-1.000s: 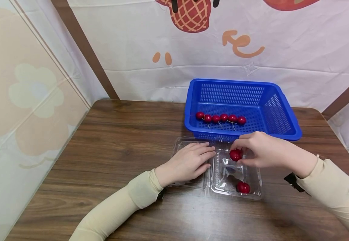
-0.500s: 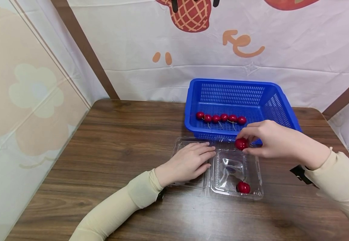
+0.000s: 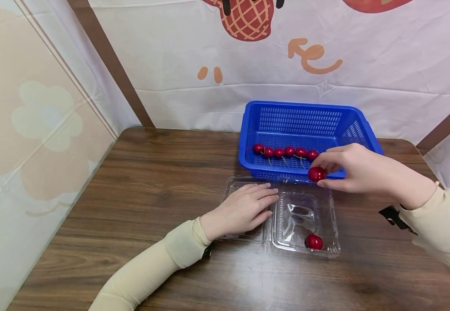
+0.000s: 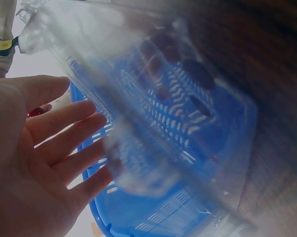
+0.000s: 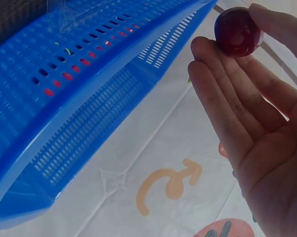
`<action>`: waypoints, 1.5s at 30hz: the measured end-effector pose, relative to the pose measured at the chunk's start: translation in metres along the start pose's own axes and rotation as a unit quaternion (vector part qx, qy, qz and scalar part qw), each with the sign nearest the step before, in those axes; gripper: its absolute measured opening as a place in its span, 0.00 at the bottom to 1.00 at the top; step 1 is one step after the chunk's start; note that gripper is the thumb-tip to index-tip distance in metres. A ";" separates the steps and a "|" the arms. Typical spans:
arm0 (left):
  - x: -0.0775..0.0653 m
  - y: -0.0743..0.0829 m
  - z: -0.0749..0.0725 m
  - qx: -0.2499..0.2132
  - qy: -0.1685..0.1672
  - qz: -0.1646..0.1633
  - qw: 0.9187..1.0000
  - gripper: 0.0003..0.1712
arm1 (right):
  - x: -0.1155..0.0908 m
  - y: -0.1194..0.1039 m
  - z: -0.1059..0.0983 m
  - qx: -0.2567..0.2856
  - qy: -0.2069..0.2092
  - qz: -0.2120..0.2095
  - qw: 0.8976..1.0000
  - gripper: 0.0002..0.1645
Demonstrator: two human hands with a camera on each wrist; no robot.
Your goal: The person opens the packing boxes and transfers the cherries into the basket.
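Between thumb and fingers, my right hand (image 3: 359, 170) pinches a dark red cherry (image 3: 316, 174) over the near rim of the blue basket (image 3: 244, 160). The right wrist view shows that cherry (image 5: 238, 32) at the fingertips, the other fingers extended. My left hand (image 3: 244, 211) rests with straight fingers on the left half of an opened clear plastic clamshell box (image 3: 295, 216). One cherry (image 3: 314, 242) lies in the box's right half, at its near right corner. Several cherries (image 3: 279, 153) with stems line up in a row inside the basket.
The basket stands at the back of the brown wooden table (image 3: 139, 185), right behind the clamshell box. A printed white cloth (image 3: 170, 103) hangs behind the table's far edge.
My right hand has moved back and to the right with the pinched cherry, from over the clamshell box to the basket's near rim. The left hand stays in place.
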State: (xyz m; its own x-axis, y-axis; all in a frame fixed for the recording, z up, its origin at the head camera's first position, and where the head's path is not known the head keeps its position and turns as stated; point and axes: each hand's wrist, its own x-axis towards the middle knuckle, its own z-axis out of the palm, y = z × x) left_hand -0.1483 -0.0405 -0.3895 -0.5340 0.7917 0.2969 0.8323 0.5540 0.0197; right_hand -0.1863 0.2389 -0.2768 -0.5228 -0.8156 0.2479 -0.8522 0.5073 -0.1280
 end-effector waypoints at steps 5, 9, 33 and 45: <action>0.000 0.000 0.000 0.002 -0.002 -0.001 1.000 0.22 | 0.001 0.008 -0.003 -0.004 0.010 -0.003 1.000 0.18; 0.000 0.000 0.000 0.004 -0.003 -0.001 1.000 0.23 | 0.002 0.014 -0.005 -0.003 0.013 0.001 1.000 0.19; 0.000 0.001 -0.001 0.005 -0.006 -0.002 1.000 0.23 | 0.012 0.045 -0.012 0.027 -0.032 0.105 0.994 0.16; 0.000 0.001 0.000 -0.002 -0.002 -0.002 1.000 0.23 | 0.020 0.059 -0.016 0.019 -0.045 0.122 0.991 0.16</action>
State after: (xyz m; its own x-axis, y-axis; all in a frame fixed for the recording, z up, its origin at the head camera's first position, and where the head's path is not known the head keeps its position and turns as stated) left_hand -0.1475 -0.0405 -0.3895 -0.5379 0.7908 0.2921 0.8309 0.5559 0.0251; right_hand -0.2464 0.2568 -0.2636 -0.7119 -0.6923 0.1178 -0.6992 0.6831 -0.2110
